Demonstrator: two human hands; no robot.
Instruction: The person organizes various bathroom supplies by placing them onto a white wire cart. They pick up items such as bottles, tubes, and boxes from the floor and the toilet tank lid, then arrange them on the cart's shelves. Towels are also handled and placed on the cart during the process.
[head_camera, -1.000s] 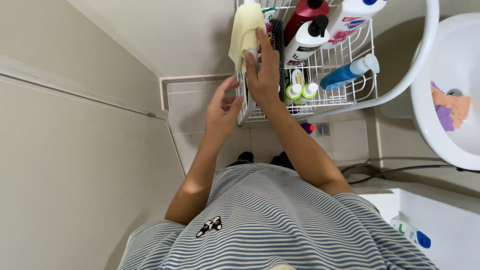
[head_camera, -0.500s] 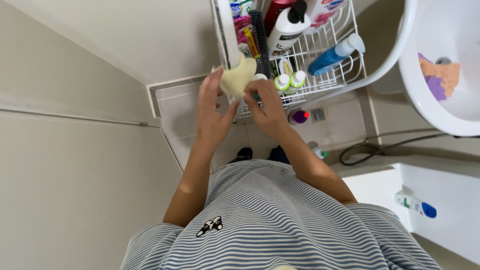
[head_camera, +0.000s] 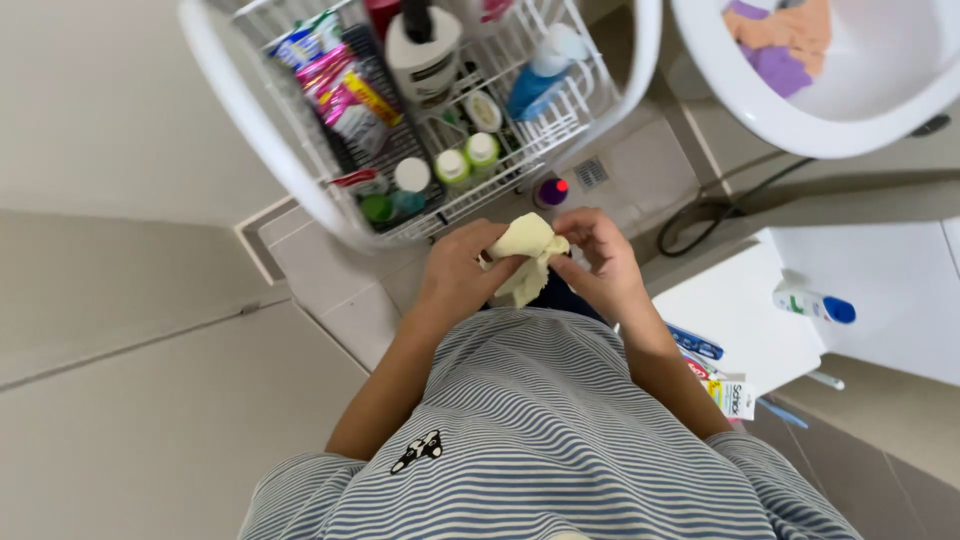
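Pale beige tiles cover the walls and floor of this small bathroom, seen from above. At the middle of the frame both hands meet on a pale yellow cloth (head_camera: 527, 258), soft and crumpled into a loose wad with a fold hanging below: the left hand (head_camera: 462, 272) grips its left side, the right hand (head_camera: 600, 262) pinches its right edge, just above the striped shirt (head_camera: 540, 440). Directly above them sits a white wire rack (head_camera: 300, 175) crowded with bottles and tubes, and a white basin (head_camera: 850, 120) fills the upper right
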